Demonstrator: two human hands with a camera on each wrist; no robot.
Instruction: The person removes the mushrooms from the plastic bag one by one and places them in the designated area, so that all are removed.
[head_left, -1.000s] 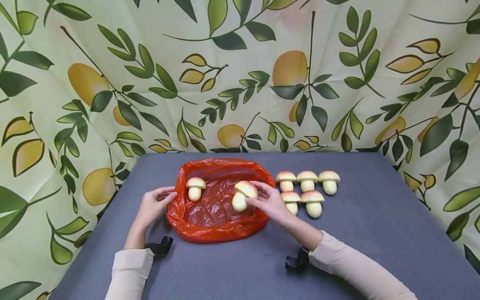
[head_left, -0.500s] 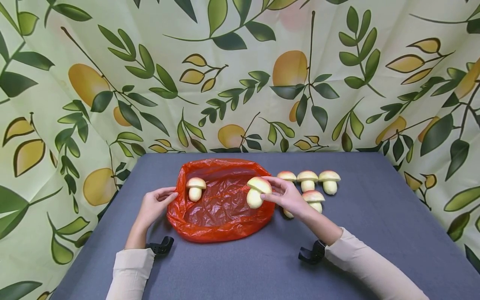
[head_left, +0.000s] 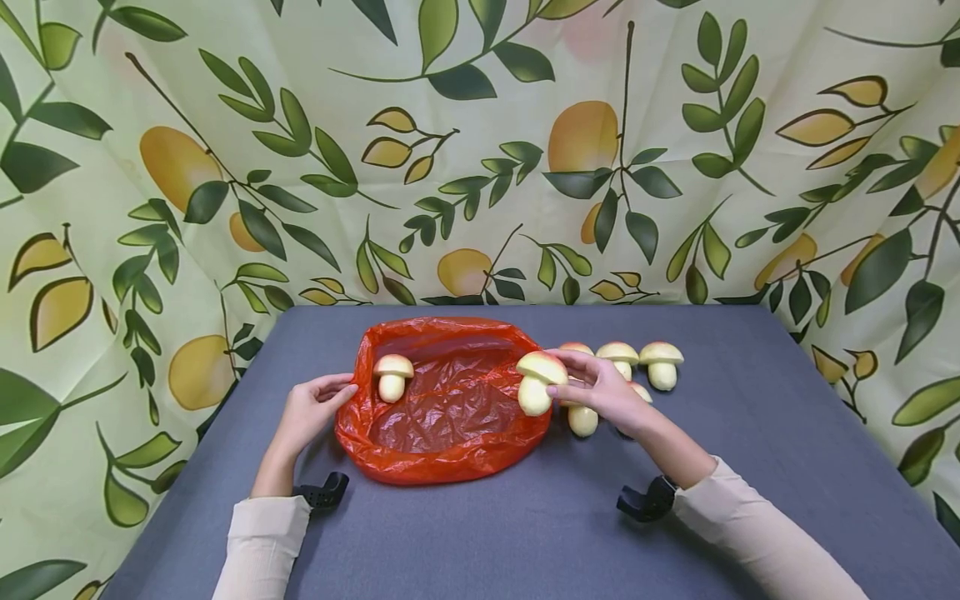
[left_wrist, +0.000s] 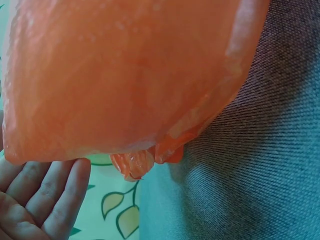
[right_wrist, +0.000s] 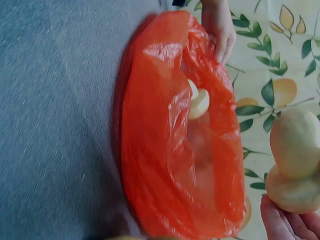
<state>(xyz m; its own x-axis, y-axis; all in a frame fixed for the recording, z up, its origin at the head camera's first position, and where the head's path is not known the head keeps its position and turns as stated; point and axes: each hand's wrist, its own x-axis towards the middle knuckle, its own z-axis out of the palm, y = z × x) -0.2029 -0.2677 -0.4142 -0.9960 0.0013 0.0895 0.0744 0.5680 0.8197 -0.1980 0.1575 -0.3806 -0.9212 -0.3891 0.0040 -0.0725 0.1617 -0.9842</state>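
A red plastic bag point(head_left: 442, 467) stands wide-mouthed on the table. My left hand point(head_left: 311, 412) pinches its left rim between thumb and fingers; the left wrist view shows straight fingertips point(left_wrist: 75, 175) at the bag's edge. Inside the bag, toward the left, is one pale mushroom with a reddish-tinged cap point(head_left: 392, 377). My right hand point(head_left: 611, 398) grips another such mushroom point(head_left: 534, 392), cap up and slightly tilted, over the bag's right rim. In the right wrist view this mushroom point(right_wrist: 295, 147) is beside the bag, with fingers point(right_wrist: 280, 220) at its cap.
Several similar mushrooms point(head_left: 661, 364) stand grouped on the grey table point(head_left: 480, 542) right of the bag, partly hidden behind my right hand. A leaf-and-fruit patterned cloth point(head_left: 480, 167) hangs behind the table and along both sides.
My right hand has moved right with the mushroom, from over the bag's interior to its right rim, and now covers part of the mushroom group. The left hand and bag stay put.
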